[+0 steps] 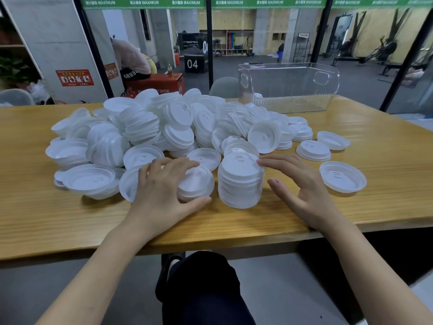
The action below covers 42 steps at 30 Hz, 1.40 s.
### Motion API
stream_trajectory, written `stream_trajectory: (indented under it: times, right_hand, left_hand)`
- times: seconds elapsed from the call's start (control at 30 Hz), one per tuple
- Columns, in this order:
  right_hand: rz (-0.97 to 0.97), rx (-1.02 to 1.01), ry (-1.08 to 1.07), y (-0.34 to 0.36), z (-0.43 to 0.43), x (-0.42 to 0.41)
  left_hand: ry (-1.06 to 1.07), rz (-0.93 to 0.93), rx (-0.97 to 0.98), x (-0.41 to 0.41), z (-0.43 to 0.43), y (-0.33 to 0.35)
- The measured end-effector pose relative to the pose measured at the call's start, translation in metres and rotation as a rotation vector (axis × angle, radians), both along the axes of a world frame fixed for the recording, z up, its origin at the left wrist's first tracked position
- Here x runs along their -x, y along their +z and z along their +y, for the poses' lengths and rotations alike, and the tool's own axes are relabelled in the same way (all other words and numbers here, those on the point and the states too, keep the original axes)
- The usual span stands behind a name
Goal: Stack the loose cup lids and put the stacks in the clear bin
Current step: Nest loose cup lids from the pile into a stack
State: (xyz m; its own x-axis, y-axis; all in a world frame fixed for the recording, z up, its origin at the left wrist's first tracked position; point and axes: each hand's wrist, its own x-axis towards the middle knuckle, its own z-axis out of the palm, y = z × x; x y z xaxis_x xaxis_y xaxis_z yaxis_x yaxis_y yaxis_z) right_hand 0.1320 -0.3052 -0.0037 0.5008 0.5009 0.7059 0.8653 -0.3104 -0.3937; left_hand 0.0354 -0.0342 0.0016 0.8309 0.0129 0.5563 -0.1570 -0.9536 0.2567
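Wooden table [70,219] in a gym [257,63]: left fingers [178,164] clasp a lid stack [199,184], right fingers [276,161] spread.

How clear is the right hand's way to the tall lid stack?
Likely clear, yes: the right hand is open right beside the tall lid stack, fingertips at its top edge, nothing between.

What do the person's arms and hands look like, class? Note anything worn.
The left forearm and right forearm are bare, no sleeves in view. The left hand and right hand wear no gloves, rings, watch or bracelet that shows.
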Motion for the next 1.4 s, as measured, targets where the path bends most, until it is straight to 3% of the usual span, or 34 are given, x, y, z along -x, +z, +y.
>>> stream_trajectory:
  times: [0.37, 0.63, 0.9, 1.17, 1.4]
  right_hand:
    - [0.019, 0.001, -0.006, 0.0, 0.0, 0.0]
    - [0.025, -0.008, -0.006, 0.001, 0.0, 0.001]
    - [0.028, -0.018, -0.015, 0.0, 0.0, 0.0]
    - [0.016, -0.078, -0.087, -0.003, -0.001, -0.002]
    - [0.031, -0.064, -0.074, -0.003, -0.001, -0.002]
  left_hand:
    - [0.047, 0.04, -0.042, -0.001, 0.006, -0.003]
    - [0.069, -0.047, 0.17, -0.007, 0.001, 0.009]
    - [-0.195, -0.031, 0.532, -0.02, -0.029, 0.029]
    - [-0.334, 0.062, 0.446, -0.032, -0.054, 0.03]
    - [-0.376, 0.134, 0.492, -0.031, -0.055, 0.032]
